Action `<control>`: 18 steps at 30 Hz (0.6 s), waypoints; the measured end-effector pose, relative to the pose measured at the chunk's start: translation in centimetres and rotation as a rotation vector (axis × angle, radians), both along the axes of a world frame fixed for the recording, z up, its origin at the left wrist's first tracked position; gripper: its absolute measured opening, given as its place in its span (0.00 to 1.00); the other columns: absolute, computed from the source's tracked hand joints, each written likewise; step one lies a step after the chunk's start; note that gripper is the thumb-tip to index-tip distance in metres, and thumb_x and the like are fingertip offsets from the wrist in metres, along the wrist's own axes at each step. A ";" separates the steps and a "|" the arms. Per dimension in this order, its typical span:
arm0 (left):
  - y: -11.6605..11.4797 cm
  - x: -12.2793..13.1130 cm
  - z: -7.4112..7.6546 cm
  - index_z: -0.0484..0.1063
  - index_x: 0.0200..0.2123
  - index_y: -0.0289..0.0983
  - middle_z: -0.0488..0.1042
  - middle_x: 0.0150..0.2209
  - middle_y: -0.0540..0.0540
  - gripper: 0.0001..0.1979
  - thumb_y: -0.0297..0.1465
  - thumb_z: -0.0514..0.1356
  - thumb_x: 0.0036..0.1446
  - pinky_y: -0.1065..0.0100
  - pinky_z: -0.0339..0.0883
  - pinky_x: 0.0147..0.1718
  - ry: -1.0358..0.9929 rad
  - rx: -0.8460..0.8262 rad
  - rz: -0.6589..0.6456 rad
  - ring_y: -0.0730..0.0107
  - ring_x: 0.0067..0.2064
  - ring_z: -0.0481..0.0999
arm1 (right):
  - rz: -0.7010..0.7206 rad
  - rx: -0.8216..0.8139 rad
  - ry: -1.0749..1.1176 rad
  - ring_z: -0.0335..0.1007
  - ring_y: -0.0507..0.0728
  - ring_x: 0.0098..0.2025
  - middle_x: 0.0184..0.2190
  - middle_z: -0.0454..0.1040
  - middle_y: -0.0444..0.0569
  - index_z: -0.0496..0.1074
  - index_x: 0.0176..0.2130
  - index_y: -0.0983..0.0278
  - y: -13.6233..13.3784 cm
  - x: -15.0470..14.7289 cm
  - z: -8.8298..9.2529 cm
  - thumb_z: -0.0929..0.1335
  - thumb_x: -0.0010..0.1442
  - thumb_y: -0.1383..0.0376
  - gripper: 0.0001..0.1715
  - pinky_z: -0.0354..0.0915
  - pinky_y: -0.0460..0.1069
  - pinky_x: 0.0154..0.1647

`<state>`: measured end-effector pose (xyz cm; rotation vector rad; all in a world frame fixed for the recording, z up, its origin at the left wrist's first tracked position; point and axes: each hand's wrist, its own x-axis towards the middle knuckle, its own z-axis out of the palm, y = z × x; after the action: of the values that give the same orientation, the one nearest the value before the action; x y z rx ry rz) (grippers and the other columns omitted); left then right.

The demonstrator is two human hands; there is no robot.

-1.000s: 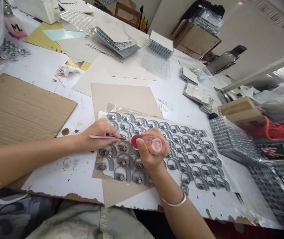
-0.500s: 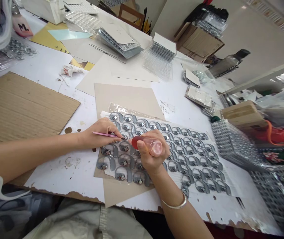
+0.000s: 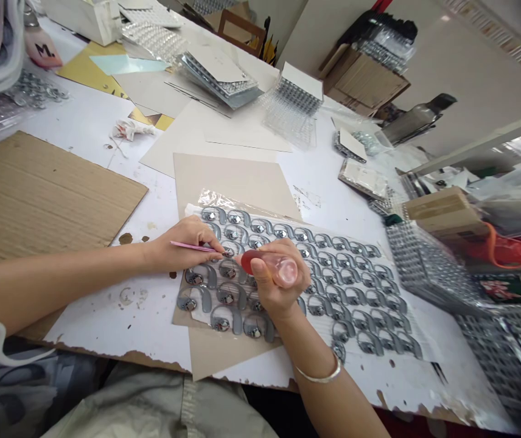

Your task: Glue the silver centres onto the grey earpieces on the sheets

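Note:
My left hand (image 3: 185, 249) pinches a slim pink pick (image 3: 194, 247), its dark tip resting on a part in the upper rows. My right hand (image 3: 274, 283) grips a small translucent squeeze bottle (image 3: 279, 266) with a red nozzle (image 3: 248, 261) pointing left, close to the pick's tip. Beneath both hands lies a sheet of several rows of grey hook-shaped parts (image 3: 342, 286) with shiny round metal centres. Transparent plastic film (image 3: 215, 199) covers the sheet's far edge. My right hand hides some of the parts.
The sheet sits on beige card (image 3: 235, 185) on a worn white table (image 3: 105, 322). A cardboard sheet (image 3: 45, 194) lies to the left. Stacked transparent blister trays (image 3: 429, 267) stand at the right, with more trays (image 3: 290, 106) and papers beyond.
The whole scene has shifted slightly in view as my head moved. Both hands stay in nearly the same place on the sheet, still holding the pick and bottle.

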<state>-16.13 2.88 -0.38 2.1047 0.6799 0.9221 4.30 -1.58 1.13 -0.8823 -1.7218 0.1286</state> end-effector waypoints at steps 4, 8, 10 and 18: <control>0.0 0.0 0.2 0.77 0.30 0.36 0.79 0.28 0.48 0.04 0.30 0.64 0.54 0.70 0.69 0.37 0.002 -0.015 -0.003 0.73 0.29 0.77 | -0.034 0.004 0.036 0.66 0.54 0.25 0.26 0.70 0.45 0.69 0.36 0.62 0.0 0.2 -0.1 0.70 0.56 0.61 0.09 0.65 0.51 0.25; 0.0 0.0 0.2 0.77 0.30 0.36 0.79 0.27 0.48 0.04 0.30 0.64 0.54 0.71 0.69 0.35 0.003 -0.034 -0.007 0.73 0.28 0.76 | -0.035 0.003 0.006 0.65 0.54 0.26 0.26 0.71 0.45 0.68 0.36 0.62 0.0 0.2 -0.1 0.69 0.56 0.60 0.09 0.65 0.52 0.25; 0.1 0.0 0.2 0.77 0.30 0.36 0.78 0.27 0.49 0.03 0.29 0.64 0.54 0.70 0.69 0.35 0.002 -0.036 -0.013 0.73 0.28 0.76 | -0.030 0.000 -0.002 0.66 0.54 0.26 0.26 0.70 0.46 0.68 0.36 0.62 0.1 0.1 -0.1 0.69 0.56 0.60 0.09 0.65 0.52 0.26; 0.1 -0.1 0.2 0.77 0.29 0.36 0.78 0.27 0.49 0.02 0.27 0.64 0.53 0.69 0.68 0.37 -0.016 -0.021 -0.018 0.73 0.28 0.76 | 0.025 -0.006 0.020 0.65 0.52 0.27 0.27 0.70 0.45 0.69 0.37 0.64 0.1 0.0 -0.1 0.71 0.54 0.65 0.09 0.64 0.51 0.26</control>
<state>-16.19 2.94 -0.19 2.0796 0.6590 0.9166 4.27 -1.48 1.08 -0.8614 -1.7149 0.1595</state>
